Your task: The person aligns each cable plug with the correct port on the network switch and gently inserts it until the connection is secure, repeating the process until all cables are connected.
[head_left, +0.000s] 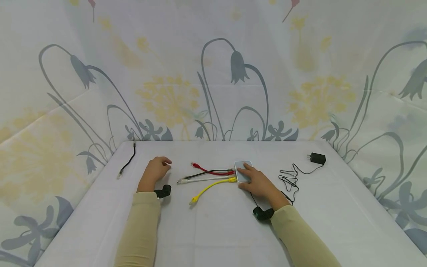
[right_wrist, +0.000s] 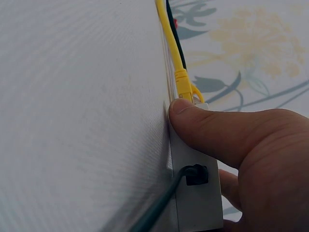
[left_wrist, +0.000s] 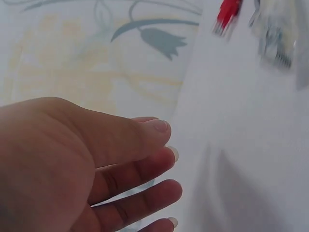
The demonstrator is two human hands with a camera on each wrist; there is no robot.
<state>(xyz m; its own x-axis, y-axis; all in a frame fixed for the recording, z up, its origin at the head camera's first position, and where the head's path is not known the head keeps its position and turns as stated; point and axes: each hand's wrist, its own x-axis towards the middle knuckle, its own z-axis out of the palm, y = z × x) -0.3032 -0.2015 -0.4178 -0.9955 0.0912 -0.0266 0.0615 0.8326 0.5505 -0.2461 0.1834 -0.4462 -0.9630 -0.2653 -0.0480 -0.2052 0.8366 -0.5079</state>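
Note:
My right hand grips a small white network switch, with the thumb along its side and fingers over its top. In the right wrist view a dark power cord enters the side of the switch. A yellow network cable, a white one, a red one and a black one run left from the switch. My left hand hovers left of their loose ends, fingers loosely bent and holding nothing. The left wrist view shows a red plug beyond its fingertips.
A short black network cable lies at the table's far left. On the right, a black power adapter rests with its thin cord loosely tangled. A flower-patterned cloth hangs behind the white table.

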